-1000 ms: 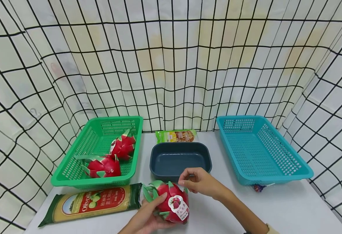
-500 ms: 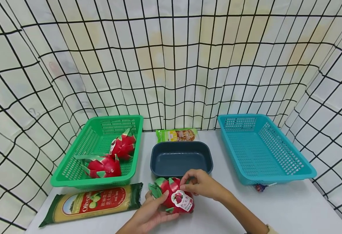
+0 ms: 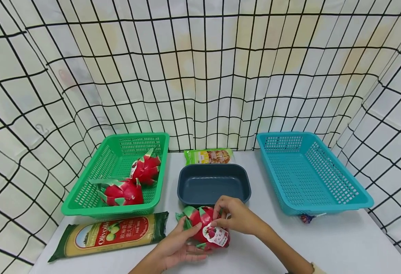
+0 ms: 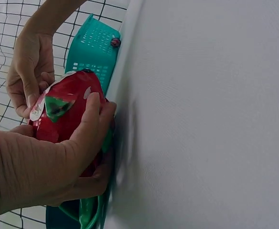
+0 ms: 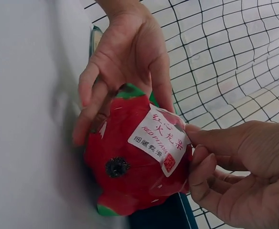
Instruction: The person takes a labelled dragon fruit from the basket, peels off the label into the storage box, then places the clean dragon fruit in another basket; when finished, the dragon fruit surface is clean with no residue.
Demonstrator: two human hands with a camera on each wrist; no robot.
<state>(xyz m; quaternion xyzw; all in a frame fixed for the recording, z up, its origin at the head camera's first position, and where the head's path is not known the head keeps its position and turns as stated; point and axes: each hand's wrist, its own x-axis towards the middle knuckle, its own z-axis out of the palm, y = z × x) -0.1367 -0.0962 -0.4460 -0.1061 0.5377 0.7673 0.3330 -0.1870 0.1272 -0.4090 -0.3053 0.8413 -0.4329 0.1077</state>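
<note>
A red dragon fruit with green-tipped scales is at the front middle in the head view. My left hand holds it from the left, thumb on top and fingers underneath. A white sticker printed with red characters and "RED PITAYA" lies on the fruit's side. The thumb and forefinger of my right hand pinch at the sticker's upper edge. In the left wrist view the dragon fruit sits between both hands.
Two more dragon fruits lie in a green basket at left. Before it is a pasta bag. A dark blue tray stands behind the hands, a green snack packet beyond it. At right are a blue basket and a lollipop.
The dragon fruit has shifted slightly right and away from the front edge, turning a little. My right hand has come down from above the fruit onto the sticker's edge.
</note>
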